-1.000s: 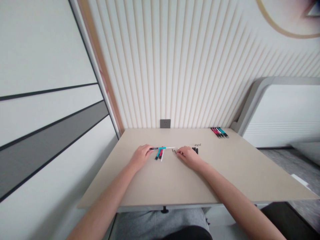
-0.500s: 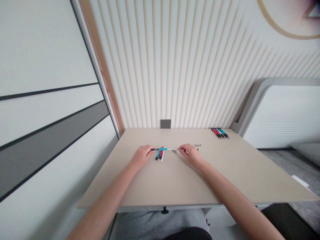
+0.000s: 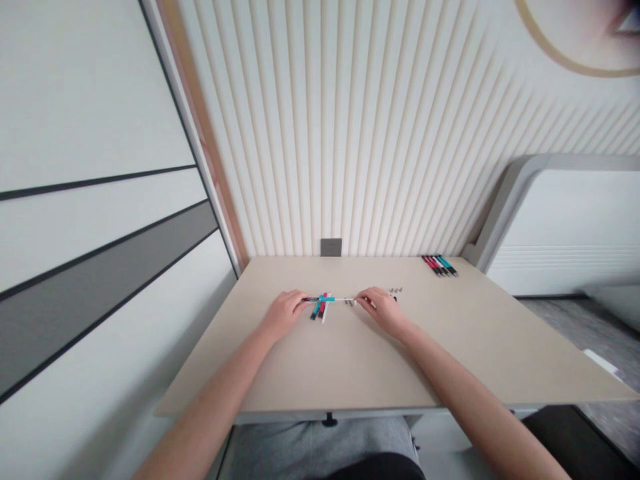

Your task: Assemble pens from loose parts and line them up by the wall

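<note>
My left hand pinches the black end of a blue-and-black pen barrel, held level above the table. From the barrel's right end a thin white pen refill sticks out, and the fingertips of my right hand are closed on its far end. Below the barrel lie loose pen parts: a blue barrel, a red barrel and a white piece. Small dark springs rest by my right fingertips. A dark piece shows partly behind my right hand.
Several pens in red, white and blue lie side by side at the table's back right. Small metallic parts sit just beyond my right hand. The beige table meets a ribbed wall with a grey socket.
My right hand has shifted very slightly left, so a little less of the refill shows outside the barrel. My left hand stays in place.
</note>
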`<state>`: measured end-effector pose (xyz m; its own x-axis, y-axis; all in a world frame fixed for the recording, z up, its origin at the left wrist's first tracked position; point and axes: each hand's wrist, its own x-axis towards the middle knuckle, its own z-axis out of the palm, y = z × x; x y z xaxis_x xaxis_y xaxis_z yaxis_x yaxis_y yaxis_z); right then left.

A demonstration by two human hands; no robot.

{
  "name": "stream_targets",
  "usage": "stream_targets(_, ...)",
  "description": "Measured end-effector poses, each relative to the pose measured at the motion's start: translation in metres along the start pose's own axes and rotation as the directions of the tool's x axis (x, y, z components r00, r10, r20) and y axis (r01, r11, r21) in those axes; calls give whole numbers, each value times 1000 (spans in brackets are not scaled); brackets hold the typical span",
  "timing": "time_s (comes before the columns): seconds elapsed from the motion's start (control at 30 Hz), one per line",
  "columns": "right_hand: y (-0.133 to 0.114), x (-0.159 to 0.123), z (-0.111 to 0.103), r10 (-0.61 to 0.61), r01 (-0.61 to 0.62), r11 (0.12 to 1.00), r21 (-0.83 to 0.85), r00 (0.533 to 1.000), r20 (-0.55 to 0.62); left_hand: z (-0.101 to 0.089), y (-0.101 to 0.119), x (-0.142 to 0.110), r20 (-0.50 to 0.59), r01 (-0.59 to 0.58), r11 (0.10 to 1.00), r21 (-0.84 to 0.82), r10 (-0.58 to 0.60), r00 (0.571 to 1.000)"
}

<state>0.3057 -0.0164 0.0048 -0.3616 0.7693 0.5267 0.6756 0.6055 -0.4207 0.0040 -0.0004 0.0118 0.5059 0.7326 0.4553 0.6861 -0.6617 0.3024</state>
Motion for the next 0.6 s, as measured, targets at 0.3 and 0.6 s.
stream_targets(0.3,-5,1,-2,-28,29,998,58,999,-17,3,-2,-2,11,-10,1000,-23,10,1000)
stream_targets(0.6,-13,0,6,10,-13,986,167,1000,16,2,5,0,68,-53,997,-60,57,996)
